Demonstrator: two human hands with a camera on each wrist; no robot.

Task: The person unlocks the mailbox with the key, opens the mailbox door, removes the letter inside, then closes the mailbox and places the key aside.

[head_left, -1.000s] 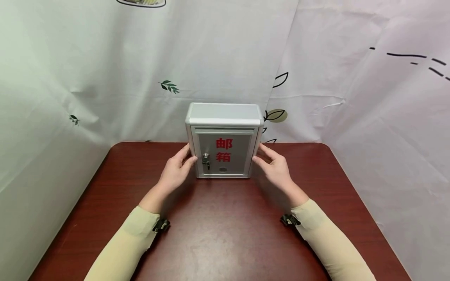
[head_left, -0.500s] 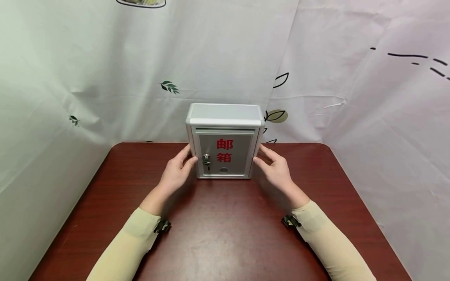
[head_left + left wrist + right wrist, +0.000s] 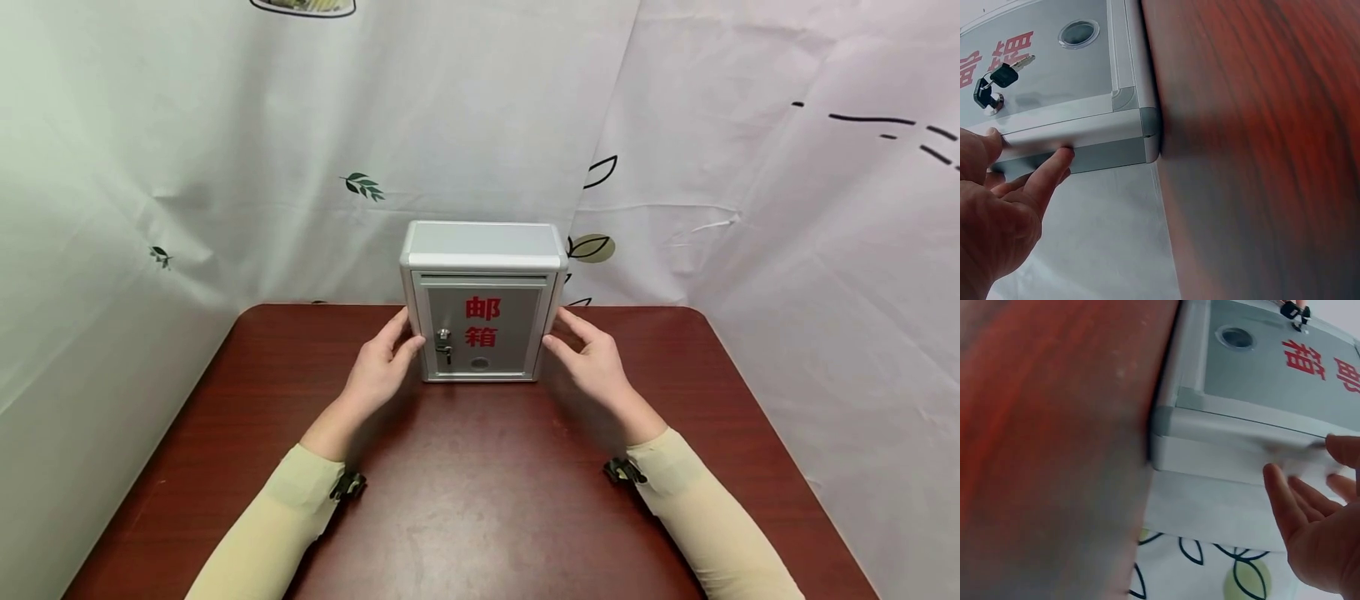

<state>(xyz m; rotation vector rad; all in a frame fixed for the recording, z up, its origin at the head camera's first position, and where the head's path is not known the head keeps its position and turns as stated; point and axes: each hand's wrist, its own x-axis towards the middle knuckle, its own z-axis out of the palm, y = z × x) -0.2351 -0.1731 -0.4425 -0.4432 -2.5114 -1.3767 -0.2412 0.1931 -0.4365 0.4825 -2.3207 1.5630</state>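
Observation:
A silver-grey metal mailbox [image 3: 517, 317] with red characters on its door stands upright at the back of the table. In the door's left side is a lock [image 3: 443, 333], and keys [image 3: 1005, 75] hang from it. My left hand [image 3: 375, 367] touches the left side of the mailbox, thumb at the front edge and fingers along the side wall. On the opposite side, my right hand [image 3: 596, 362] lies with its thumb by the front edge and its fingers stretched along the side. Whether all the right fingertips touch is hard to tell in the right wrist view.
The mailbox stands on a dark red-brown wooden table [image 3: 480, 500] with rounded back corners. Close behind it hangs a white curtain [image 3: 465, 125] printed with leaves, and more white cloth encloses both sides. Each sleeved wrist carries a black strap mount [image 3: 348, 485].

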